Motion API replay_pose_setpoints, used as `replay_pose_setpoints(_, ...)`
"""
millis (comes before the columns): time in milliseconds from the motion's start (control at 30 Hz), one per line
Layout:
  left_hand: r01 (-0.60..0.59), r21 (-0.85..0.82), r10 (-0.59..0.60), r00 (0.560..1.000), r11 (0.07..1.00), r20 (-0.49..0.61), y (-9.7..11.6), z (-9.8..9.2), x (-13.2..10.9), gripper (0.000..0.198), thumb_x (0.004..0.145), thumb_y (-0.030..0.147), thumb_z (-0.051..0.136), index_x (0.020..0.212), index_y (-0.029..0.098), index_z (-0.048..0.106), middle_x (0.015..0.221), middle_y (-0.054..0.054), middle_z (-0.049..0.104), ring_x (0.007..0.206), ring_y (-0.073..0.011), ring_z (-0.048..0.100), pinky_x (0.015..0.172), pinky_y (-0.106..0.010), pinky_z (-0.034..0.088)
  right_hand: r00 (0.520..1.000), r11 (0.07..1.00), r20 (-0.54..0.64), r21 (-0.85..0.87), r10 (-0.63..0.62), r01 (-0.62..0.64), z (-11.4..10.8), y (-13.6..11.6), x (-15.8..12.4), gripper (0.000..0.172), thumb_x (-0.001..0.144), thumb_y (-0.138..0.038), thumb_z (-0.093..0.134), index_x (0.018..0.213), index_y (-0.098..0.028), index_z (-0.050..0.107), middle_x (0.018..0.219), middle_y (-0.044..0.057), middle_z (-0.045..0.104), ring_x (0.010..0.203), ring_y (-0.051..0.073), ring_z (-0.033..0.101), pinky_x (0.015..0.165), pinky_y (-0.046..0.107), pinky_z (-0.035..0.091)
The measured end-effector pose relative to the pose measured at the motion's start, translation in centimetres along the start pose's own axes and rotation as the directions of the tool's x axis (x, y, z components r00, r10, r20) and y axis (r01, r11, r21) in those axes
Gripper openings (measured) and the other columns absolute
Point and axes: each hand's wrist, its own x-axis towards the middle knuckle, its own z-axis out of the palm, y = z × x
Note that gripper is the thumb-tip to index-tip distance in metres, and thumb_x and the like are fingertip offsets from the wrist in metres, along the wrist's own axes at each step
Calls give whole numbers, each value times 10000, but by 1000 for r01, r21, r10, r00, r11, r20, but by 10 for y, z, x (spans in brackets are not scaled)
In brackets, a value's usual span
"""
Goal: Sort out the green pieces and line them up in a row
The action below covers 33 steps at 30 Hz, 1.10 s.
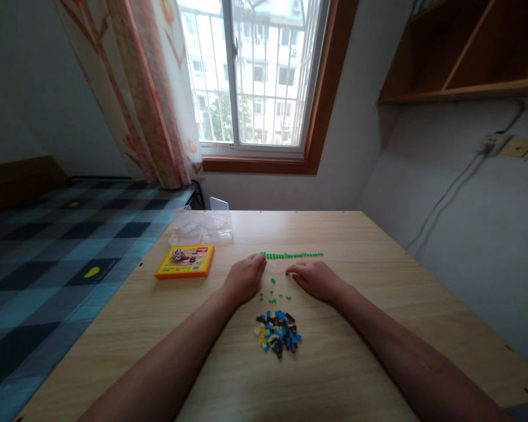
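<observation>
A row of small green bricks [294,255] runs left to right across the wooden table. My left hand [247,275] rests at the left end of the row, its fingers pressed together; what they hold, if anything, is hidden. Just below the row, my right hand [311,277] pinches a small dark green piece [287,273] at its fingertips. Several loose green bricks [273,281] lie between and below the hands. Nearer to me is a pile of blue, brown and yellow bricks [281,334].
On the table's [334,234] left side lie a yellow-orange box [185,262] and, behind it, a clear plastic container [202,227]. A bed [70,234] with a checked cover is on the left. A wooden shelf [466,88] hangs on the right wall.
</observation>
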Motion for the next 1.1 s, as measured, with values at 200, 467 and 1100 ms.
replay_pose_setpoints(200, -3, 31, 3, 1000, 1000, -3, -6, -1, 1, 424, 1031, 408, 345, 772, 196, 604, 810, -60, 677, 741, -183, 606, 654, -291, 368, 999, 999, -52, 46, 10, -8, -2, 9, -4, 114, 908, -182, 608, 897, -213, 717, 888, 36, 728, 793, 166, 650, 718, 252, 425)
replay_pose_setpoints(467, -15, -52, 13, 998, 999, -55, -12, -3, -1, 520, 1033, 388, 274, 689, 187, 609, 737, -72, 679, 698, -178, 591, 662, -301, 371, 998, 998, -61, 53, 29, -26, 0, 15, -5, 111, 905, -224, 635, 950, -231, 736, 907, 23, 740, 793, 165, 661, 722, 256, 433)
replay_pose_setpoints(1100, -96, -118, 84, 991, 988, -102, -12, -5, 2, 222, 637, 6, 417, 667, 206, 507, 770, -48, 592, 754, -192, 521, 674, -301, 382, 998, 1000, -64, 16, 17, -16, 1, 20, -8, 151, 920, -288, 635, 882, -246, 774, 879, 20, 757, 794, 170, 675, 710, 261, 440)
